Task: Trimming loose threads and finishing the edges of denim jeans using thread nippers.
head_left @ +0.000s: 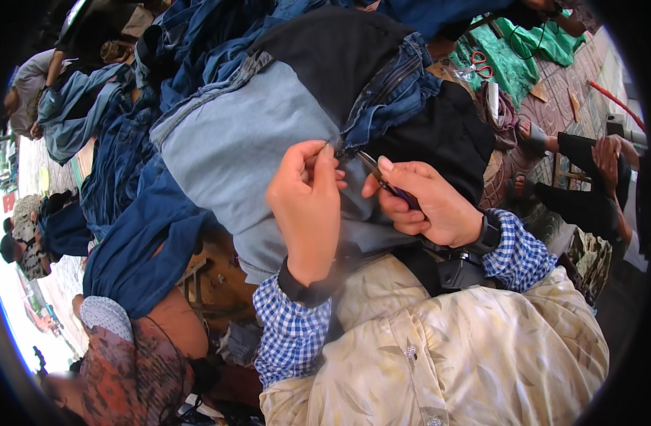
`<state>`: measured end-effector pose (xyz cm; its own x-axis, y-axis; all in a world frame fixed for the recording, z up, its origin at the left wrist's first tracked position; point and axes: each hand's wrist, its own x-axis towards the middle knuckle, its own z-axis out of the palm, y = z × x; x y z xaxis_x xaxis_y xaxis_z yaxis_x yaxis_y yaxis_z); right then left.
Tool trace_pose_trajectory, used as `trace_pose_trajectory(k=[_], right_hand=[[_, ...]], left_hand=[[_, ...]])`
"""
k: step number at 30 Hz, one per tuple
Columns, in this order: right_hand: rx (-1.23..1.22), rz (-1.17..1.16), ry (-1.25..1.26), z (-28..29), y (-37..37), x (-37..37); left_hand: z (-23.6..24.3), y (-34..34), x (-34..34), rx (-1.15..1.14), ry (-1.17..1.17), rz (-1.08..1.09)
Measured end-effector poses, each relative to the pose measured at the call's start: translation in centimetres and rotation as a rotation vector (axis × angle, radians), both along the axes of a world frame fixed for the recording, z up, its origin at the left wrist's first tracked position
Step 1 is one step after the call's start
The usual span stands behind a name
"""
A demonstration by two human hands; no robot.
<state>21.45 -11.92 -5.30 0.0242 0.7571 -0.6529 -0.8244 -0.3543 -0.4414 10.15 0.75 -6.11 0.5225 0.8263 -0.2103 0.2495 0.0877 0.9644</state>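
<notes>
L hand [307,192] is pinching a tiny bit of the jeans [247,128], thread or cloth, can't tell, by the fly's [393,92] lower end. R hand [428,202] is gripping snips [370,164], tips pointing up-L, just beside L fingertips. Jeans are lying under & beyond both hands, light denim spreading L.

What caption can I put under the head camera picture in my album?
Right hand holding a pointed tool, left hand pinched close by, over pale-blue cloth and black cloth.
</notes>
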Motion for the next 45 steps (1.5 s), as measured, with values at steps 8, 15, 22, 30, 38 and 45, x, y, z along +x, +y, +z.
trace_pose_trajectory(k=[8,15,22,30,38,45], right_hand=[[0.015,0.022,0.010,0.1,0.1,0.1],[0.027,0.034,0.000,0.2,0.2,0.2],[-0.015,0.079,-0.012,0.2,1.1,-0.3],[-0.044,0.060,0.062,0.5,2.4,-0.4],[-0.070,0.028,0.076,0.0,2.4,-0.4],[-0.070,0.076,-0.024,0.1,1.3,-0.5]], left_hand=[[-0.8,1.7,0.6,-0.009,0.111,-0.155],[-0.9,0.9,-0.7,-0.197,-0.061,-0.129],[-1.7,0.0,-1.1,-0.138,-0.152,-0.097],[-1.8,-0.5,-1.2,-0.060,-0.151,-0.071],[-1.5,-0.6,-1.2,-0.032,-0.160,-0.079],[-1.7,-0.4,-1.8,-0.086,-0.177,-0.043]])
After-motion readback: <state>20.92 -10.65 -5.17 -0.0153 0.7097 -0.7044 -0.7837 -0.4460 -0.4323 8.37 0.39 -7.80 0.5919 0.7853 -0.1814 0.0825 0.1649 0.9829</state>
